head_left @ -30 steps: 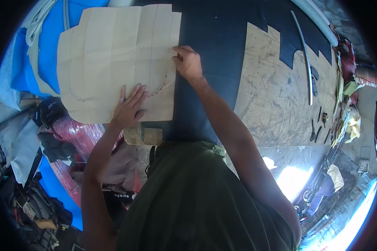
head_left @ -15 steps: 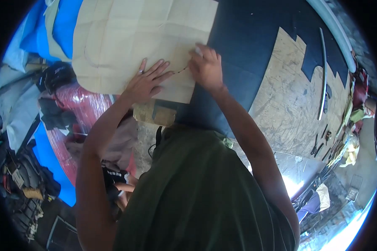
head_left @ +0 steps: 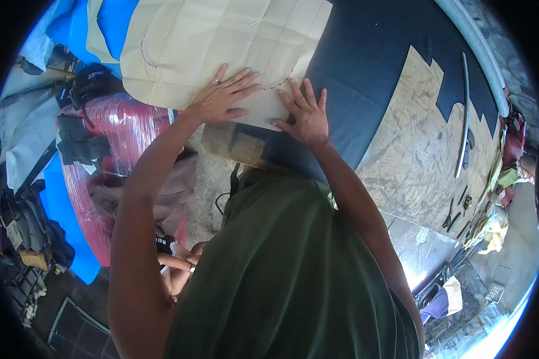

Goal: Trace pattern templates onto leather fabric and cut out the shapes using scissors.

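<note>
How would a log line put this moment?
left hand: flat on paper; right hand: spread over paper's right edge; paper: overlaps black sheet

Small pale lettering (head_left: 96, 75) stands on the black strapped bag (head_left: 90, 88), white block letters on the black cloth (head_left: 164, 245) by another person's arm (head_left: 173, 262), and near the lower edge of the paper sheet (head_left: 221, 39) a faint mark (head_left: 190, 93), perhaps handwritten, is too small to read

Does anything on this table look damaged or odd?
Nothing looks spilled. The paper sheet is creased; at right, the dark sheet has a jagged, stepped edge instead of a straight one, perhaps from cutting, and the tabletop beside it is scuffed.
</note>
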`<state>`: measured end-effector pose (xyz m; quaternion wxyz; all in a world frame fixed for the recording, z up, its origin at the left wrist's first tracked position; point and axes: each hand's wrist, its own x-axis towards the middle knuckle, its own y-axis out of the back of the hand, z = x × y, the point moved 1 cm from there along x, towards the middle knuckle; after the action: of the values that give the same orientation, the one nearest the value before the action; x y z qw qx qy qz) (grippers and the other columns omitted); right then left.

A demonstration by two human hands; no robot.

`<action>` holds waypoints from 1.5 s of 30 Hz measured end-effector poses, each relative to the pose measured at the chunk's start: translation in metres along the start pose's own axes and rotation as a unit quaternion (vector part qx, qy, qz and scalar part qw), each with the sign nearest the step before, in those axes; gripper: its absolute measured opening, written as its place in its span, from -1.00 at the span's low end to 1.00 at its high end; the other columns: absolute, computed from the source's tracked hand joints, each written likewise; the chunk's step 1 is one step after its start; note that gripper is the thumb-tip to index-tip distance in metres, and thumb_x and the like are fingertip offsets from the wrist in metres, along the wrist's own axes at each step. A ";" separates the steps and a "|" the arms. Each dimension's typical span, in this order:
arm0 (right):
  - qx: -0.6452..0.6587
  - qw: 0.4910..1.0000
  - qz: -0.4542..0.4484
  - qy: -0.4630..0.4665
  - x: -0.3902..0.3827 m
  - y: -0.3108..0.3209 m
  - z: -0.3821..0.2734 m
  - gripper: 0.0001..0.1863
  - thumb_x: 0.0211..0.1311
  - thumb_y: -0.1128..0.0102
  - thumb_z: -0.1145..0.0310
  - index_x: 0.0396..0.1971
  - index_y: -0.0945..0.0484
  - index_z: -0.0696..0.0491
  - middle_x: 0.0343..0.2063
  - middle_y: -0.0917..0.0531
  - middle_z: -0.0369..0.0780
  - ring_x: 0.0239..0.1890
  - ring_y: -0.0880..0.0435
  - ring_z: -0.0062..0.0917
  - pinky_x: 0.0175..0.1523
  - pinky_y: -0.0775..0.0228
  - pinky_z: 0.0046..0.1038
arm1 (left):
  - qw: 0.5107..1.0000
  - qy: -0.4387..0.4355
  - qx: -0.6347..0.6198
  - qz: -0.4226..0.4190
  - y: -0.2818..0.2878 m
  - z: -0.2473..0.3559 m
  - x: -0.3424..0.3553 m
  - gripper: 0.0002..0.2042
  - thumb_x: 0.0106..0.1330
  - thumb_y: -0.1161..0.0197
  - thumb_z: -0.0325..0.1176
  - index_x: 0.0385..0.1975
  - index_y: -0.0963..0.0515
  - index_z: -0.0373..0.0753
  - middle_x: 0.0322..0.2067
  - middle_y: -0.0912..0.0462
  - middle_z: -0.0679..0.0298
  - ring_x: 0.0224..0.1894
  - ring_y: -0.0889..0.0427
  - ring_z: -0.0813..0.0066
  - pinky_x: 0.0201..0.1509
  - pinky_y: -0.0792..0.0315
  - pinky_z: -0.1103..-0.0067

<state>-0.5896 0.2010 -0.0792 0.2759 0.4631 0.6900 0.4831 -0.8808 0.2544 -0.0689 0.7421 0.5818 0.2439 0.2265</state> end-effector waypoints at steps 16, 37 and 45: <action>-0.025 0.999 0.021 0.009 0.000 -0.009 0.006 -0.10 0.15 -0.31 -0.39 0.47 -0.44 -0.30 0.61 -0.22 -0.38 0.67 -0.01 -0.19 0.55 0.18 0.40 | 0.997 -0.032 0.059 0.025 -0.001 0.001 -0.004 -0.29 0.50 -0.08 0.12 0.56 -0.24 -0.10 0.63 -0.14 0.39 0.69 0.03 0.42 0.69 0.31 -0.09; -0.016 0.999 0.027 0.032 -0.004 -0.012 0.009 -0.17 0.11 -0.30 -0.42 0.36 -0.58 -0.32 0.59 -0.25 -0.38 0.66 -0.03 -0.19 0.55 0.19 0.41 | 0.998 -0.037 0.032 0.025 -0.005 -0.003 -0.013 -0.34 0.50 -0.10 0.08 0.55 -0.27 0.01 0.62 -0.17 0.47 0.68 -0.01 0.45 0.69 0.29 -0.09; -0.012 0.999 0.031 0.034 -0.004 -0.013 0.011 -0.17 0.11 -0.31 -0.40 0.36 -0.58 -0.31 0.59 -0.27 -0.36 0.67 -0.03 -0.21 0.55 0.19 0.42 | 0.999 -0.023 0.026 0.003 -0.002 0.002 -0.010 -0.32 0.45 -0.17 0.03 0.55 -0.27 -0.01 0.62 -0.16 0.44 0.68 0.01 0.44 0.69 0.29 -0.10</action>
<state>-0.5839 0.2005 -0.0955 0.2432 0.4642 0.6785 0.5148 -0.8878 0.2461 -0.0699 0.7317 0.6064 0.2307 0.2090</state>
